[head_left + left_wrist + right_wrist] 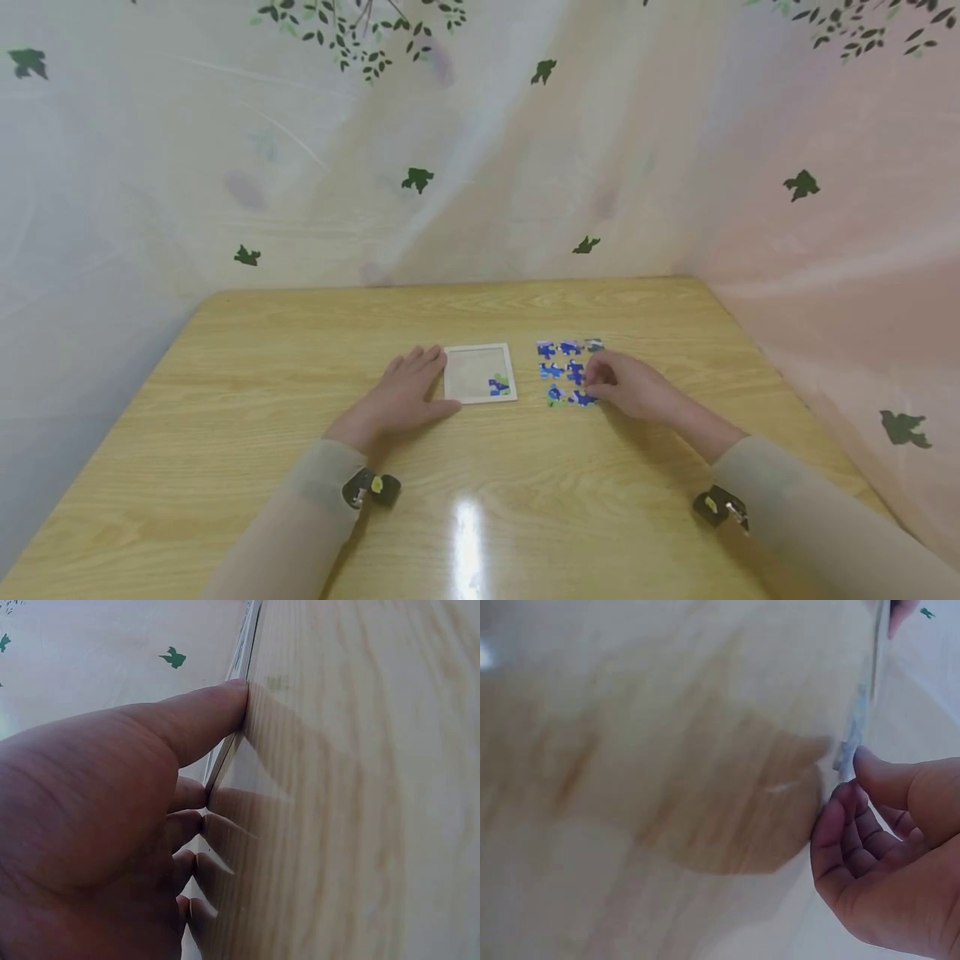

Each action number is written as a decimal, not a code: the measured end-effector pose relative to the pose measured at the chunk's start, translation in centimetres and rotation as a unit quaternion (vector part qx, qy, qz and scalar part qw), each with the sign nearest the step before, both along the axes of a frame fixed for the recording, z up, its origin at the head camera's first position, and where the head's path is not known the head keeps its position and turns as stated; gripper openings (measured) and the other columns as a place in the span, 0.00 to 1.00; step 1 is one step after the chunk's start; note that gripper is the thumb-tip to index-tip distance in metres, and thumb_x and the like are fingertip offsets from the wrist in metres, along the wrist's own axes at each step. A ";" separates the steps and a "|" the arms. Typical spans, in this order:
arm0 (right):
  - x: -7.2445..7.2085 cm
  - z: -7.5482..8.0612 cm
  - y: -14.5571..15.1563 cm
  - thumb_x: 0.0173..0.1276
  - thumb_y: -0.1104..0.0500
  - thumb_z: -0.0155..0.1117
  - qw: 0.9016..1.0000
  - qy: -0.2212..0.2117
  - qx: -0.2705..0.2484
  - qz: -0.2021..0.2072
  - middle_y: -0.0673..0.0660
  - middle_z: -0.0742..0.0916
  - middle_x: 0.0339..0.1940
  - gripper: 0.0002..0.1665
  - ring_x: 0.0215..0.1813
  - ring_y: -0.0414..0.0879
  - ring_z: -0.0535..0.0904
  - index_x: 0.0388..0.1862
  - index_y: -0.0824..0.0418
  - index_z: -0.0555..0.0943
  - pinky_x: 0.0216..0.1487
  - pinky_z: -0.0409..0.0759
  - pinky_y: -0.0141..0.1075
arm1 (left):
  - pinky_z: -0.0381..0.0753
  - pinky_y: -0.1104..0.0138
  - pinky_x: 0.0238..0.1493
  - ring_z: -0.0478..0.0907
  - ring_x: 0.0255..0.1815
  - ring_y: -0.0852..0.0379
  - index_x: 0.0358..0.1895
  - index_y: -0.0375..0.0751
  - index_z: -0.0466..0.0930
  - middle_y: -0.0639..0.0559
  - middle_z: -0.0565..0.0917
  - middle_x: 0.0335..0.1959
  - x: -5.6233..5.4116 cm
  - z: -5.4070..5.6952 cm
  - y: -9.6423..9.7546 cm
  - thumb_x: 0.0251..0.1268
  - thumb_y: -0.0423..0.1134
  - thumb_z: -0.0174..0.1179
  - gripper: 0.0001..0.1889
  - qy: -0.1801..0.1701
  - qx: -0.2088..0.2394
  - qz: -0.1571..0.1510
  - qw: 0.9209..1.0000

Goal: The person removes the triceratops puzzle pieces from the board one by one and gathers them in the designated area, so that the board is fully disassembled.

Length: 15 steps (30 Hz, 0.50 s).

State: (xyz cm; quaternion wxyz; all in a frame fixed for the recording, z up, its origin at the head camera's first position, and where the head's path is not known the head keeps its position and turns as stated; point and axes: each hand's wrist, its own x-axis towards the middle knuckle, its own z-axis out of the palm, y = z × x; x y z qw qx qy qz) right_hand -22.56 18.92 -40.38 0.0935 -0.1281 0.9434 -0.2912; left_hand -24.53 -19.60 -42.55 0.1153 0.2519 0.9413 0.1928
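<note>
A white square puzzle frame (480, 347) lies on the wooden table (525, 500), with one blue and green piece (498, 386) set in its near right corner. My left hand (427, 379) rests flat on the table, fingers straight, its fingertips against the frame's left edge (241, 652). Several loose blue puzzle pieces (561, 369) lie in a group right of the frame. My right hand (597, 382) sits on that group's right side with fingers curled. In the right wrist view its thumb and forefinger (832, 817) pinch the edge of a piece (849, 746).
A pale curtain printed with green leaves (417, 178) closes in the table at the back and on both sides. The table's far edge (450, 287) runs close to the curtain. Both sleeves carry wrist cameras (371, 487).
</note>
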 end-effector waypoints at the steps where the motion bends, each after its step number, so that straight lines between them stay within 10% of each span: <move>1: 0.0 0.1 0.1 0.82 0.62 0.68 1.000 0.001 -0.007 -0.005 0.55 0.86 0.44 0.03 0.48 0.50 0.81 0.48 0.60 0.83 0.53 0.85 0.47 | 0.35 0.41 0.89 0.39 0.92 0.34 0.89 0.31 0.51 0.36 0.47 0.91 0.0 0.0 0.0 0.83 0.62 0.59 0.49 0.000 0.000 0.000 1.000; 15: -1.3 2.2 -3.6 0.82 0.63 0.69 0.999 0.027 -0.037 0.001 0.55 0.84 0.44 0.09 0.47 0.50 0.81 0.57 0.63 0.84 0.47 0.82 0.44 | 0.34 0.41 0.89 0.38 0.92 0.35 0.89 0.32 0.51 0.37 0.47 0.92 -0.2 -0.4 -0.2 0.81 0.63 0.61 0.50 -0.004 0.011 0.000 1.000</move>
